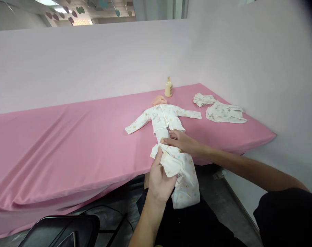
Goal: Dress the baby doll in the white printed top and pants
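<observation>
Left hand [162,180]: fingers clamped on pants [187,183] | right hand [181,140]: grip unclear | likely dressing doll [159,101] | next needs even pull

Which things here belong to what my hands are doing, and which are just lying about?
Likely in use:
Patterned garment, gripped by the left hand
Doll in patterned top, near right hand
Pink sheet beneath

Apparently just lying about:
Pump bottle
Folded cloth
Flatter cloth

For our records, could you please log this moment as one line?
left hand: holding trousers; right hand: at trousers' edge; doll: on pink sheet
</observation>
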Available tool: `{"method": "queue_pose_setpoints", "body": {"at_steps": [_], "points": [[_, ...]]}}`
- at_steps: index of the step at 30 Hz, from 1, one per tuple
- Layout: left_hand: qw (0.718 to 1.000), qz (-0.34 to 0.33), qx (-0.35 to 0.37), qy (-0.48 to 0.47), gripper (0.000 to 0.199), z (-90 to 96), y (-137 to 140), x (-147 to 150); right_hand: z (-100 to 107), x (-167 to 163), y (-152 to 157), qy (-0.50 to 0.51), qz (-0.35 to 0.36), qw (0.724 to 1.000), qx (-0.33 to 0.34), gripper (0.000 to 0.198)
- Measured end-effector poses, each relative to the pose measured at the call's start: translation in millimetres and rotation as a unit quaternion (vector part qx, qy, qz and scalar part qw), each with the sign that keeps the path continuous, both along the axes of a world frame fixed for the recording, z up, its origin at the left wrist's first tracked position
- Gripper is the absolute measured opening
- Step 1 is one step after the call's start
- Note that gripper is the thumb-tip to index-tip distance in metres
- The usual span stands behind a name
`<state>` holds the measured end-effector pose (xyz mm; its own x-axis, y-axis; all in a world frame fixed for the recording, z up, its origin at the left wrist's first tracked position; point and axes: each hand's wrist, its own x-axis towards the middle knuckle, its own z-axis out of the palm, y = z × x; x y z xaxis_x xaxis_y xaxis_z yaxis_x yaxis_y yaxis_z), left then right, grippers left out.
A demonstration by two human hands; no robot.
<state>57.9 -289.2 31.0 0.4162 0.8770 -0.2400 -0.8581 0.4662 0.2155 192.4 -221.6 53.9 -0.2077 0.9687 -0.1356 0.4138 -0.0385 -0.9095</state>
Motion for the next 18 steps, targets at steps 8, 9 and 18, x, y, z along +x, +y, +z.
{"method": "queue_pose_setpoints", "body": {"at_steps": [8,9,18], "points": [[1.0,0.0,0.002,0.031,0.042,-3.2,10.7,-1.3,10.6,19.9,-47.6,-0.139,0.171,0.956,0.193,0.07],[0.999,-0.002,0.006,0.036,0.043,-3.3,11.2,-0.3,9.0,19.1,-51.2,-0.161,0.184,0.945,0.217,0.081],[0.999,0.031,0.019,0.036,0.035,-0.5,6.7,2.5,-2.4,0.3,-65.6,-0.315,0.149,0.857,0.38,0.072]]}}
